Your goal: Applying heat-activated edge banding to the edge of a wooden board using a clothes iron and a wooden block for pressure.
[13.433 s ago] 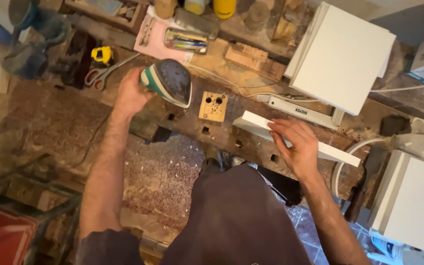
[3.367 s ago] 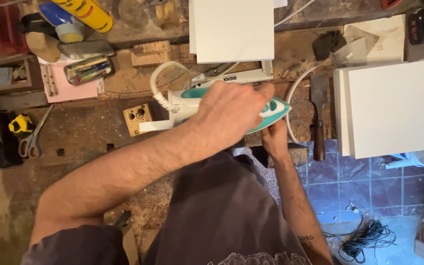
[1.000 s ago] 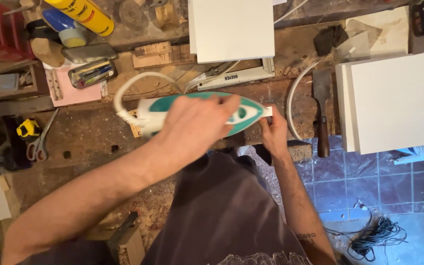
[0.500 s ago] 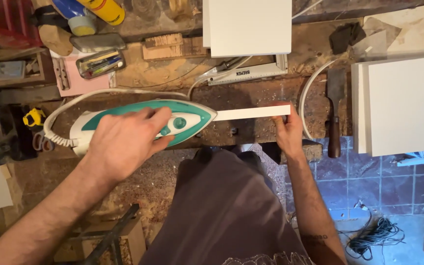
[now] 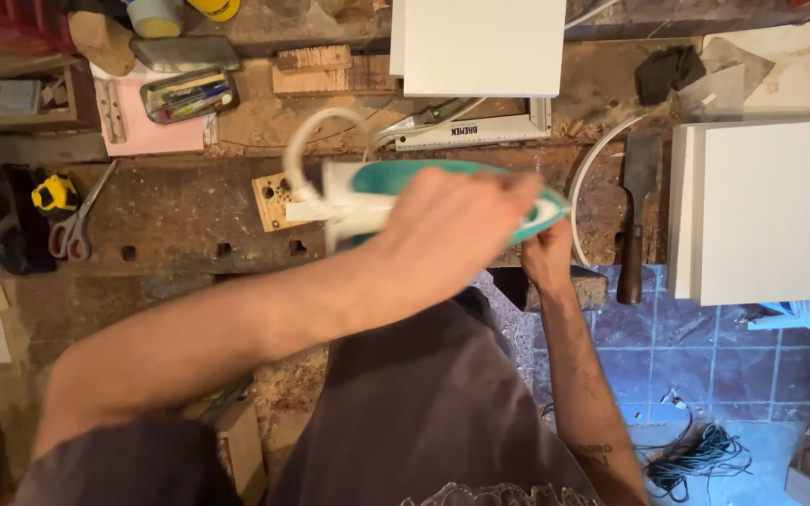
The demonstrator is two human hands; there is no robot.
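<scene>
— Well, look at that left hand (image 5: 452, 230): it's clamped over the handle of a teal-and-white clothes iron (image 5: 367, 192), which sits flat above the middle of the wooden workbench (image 5: 171, 201), all a bit blurred.

— And the right hand (image 5: 547, 258)?

— Tucked just under the iron's pointed nose at the bench's front edge, fingers curled. Whatever it's pressing on is hidden by the iron, so I can't tell what it grips.

— What about the iron's white cord (image 5: 307, 150)?

— Looping up off the rear end, beside a small drilled wood block (image 5: 271, 200).

— Around them?

— White panels (image 5: 769, 211) stacked to the right, another white panel (image 5: 480, 45) at the back, a chisel (image 5: 635, 220) between iron and stack, plus scissors (image 5: 75, 230) and a yellow tape measure (image 5: 52, 193) far left.
</scene>
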